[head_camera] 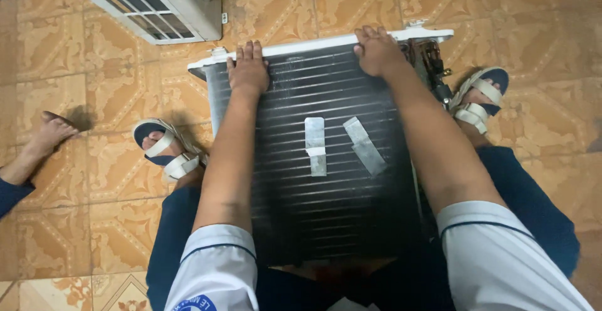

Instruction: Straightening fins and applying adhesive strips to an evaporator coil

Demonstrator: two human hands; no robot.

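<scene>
Black coil panel's near edge behind knees.

Finned coil between both sandalled feet (fan housing behind left).

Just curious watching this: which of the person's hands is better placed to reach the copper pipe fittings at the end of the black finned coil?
Probably the right hand: it rests on the black finned coil by the pipe fittings. The left hand rests nearer the opposite end.
</scene>
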